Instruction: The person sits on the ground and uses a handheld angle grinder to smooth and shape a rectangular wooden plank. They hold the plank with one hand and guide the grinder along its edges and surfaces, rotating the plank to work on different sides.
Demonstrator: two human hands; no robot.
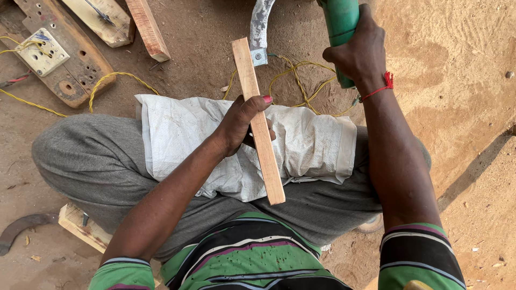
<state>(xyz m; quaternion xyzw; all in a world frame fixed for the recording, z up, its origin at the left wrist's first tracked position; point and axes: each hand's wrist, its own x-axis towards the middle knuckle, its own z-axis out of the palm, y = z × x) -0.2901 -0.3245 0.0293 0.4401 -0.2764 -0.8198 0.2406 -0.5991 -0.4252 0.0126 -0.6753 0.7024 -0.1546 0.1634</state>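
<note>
Gripping a wooden slat (258, 121), the left hand (242, 126) closes its grip round the middle; the slat lies at the picture's centre, across a white sack (183, 134) on the lap, running from 12 o'clock down towards 6. At 10 o'clock a socket board (42, 51) with yellow wire (115, 78) lies on the sandy ground. At 1 o'clock the right hand (360, 53) has its grip shut round a green power tool (341, 24).

The left hand (242, 124) grips a wooden slat (258, 121) over a white sack (312, 145) on the lap. At one o'clock, the right hand (359, 53) clasps a green power tool (339, 21).
</note>
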